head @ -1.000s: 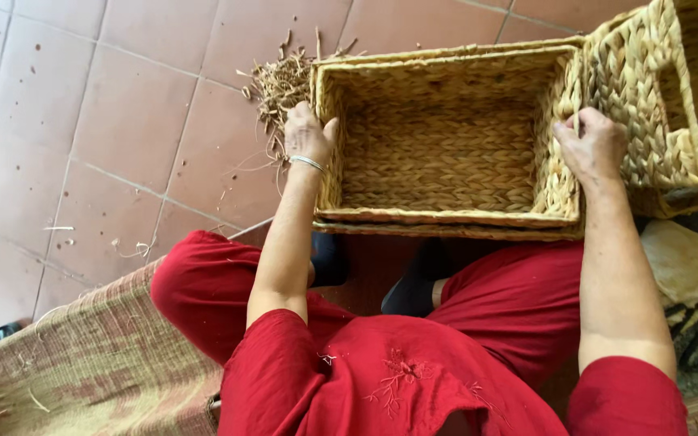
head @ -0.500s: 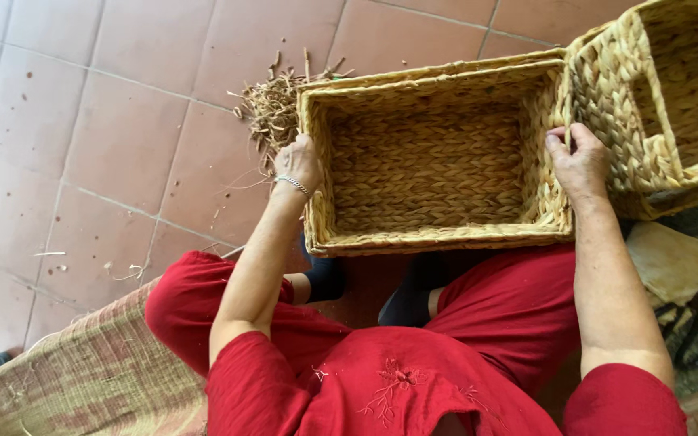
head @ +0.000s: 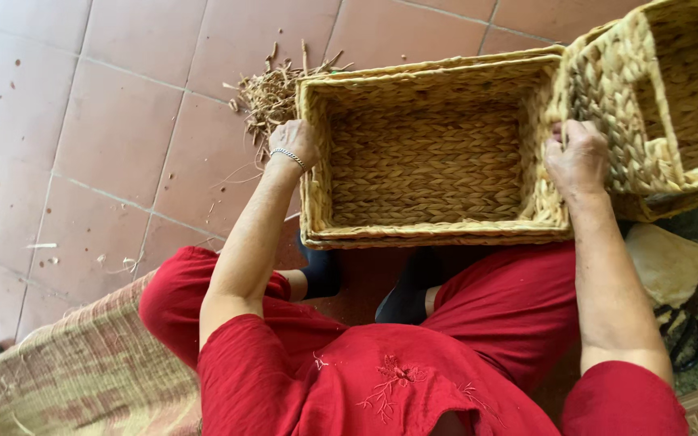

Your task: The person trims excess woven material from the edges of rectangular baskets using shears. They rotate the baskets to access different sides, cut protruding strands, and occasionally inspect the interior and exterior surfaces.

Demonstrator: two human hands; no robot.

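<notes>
A rectangular woven straw basket (head: 430,234) lies on the tiled floor in front of my knees, its mouth facing me. My left hand (head: 294,144), with a thin bracelet at the wrist, grips the basket's left wall. My right hand (head: 577,160) clasps the right wall, fingers curled over the rim. The basket is empty inside. I sit in red clothes with dark shoes showing under the basket.
A second woven basket (head: 656,121) stands touching the first at the right. Loose straw scraps (head: 268,89) are piled on the tiles behind my left hand. A woven mat (head: 66,371) lies at lower left. Black scissors (head: 688,331) rest at right.
The basket, held at both ends, has shifted left and slightly toward me. Both hands keep their grip on its walls.
</notes>
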